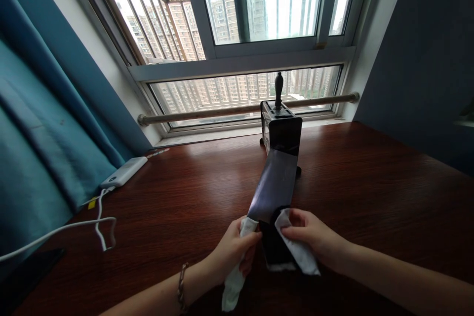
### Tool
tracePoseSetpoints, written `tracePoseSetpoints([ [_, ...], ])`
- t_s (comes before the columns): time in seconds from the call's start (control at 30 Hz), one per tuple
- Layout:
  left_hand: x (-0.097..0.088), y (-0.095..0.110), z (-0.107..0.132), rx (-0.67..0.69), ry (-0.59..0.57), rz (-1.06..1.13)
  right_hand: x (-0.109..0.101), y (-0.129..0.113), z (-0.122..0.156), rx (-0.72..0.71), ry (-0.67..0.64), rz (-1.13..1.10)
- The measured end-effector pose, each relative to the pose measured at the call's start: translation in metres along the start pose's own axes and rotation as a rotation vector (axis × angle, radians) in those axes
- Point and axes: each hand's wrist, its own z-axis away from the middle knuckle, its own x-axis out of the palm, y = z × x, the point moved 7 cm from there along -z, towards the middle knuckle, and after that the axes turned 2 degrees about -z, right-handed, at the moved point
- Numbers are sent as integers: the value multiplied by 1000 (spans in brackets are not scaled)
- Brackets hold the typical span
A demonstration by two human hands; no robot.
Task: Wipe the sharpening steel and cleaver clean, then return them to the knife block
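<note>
Low in the view, my left hand (242, 247) grips a crumpled white cloth (233, 289) at the left edge of a long, smooth grey metal panel (276, 180). A second white cloth (301, 254) is pinched in my right hand (309, 232), against a black rounded part at the panel's near right side. Below the metal, the near end is a dark flat section (272, 244), partly covered by the right cloth. The panel's far end meets the upright black plate of a tabletop device (285, 133) with black feet and an upright black handle (279, 91).
All of this stands on a reddish-brown wooden table (370, 197). At left lie a white power bank (124, 172) and a white cable (99, 224), beside a blue curtain (48, 108). A dark flat object (33, 276) sits at the lower left. A barred window (259, 15) is behind.
</note>
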Motion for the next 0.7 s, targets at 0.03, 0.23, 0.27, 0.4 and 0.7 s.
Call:
tracePoseSetpoints([
  [0.03, 0, 0, 0, 3, 5, 4, 4, 7, 3, 108, -58, 71],
  [0.23, -3, -2, -3, 18, 19, -1, 33, 23, 43, 395, -565, 533],
  [0.27, -4, -1, -3, 35, 34, -17, 39, 9, 45, 242, -552, 501],
  [0.4, -3, -1, -1, 36, 30, -61, 28, -74, 59, -770, 4, 650],
  [0.7, 1, -8, 0, 28, 28, -197, 53, -27, 35, -1093, -247, 1705],
])
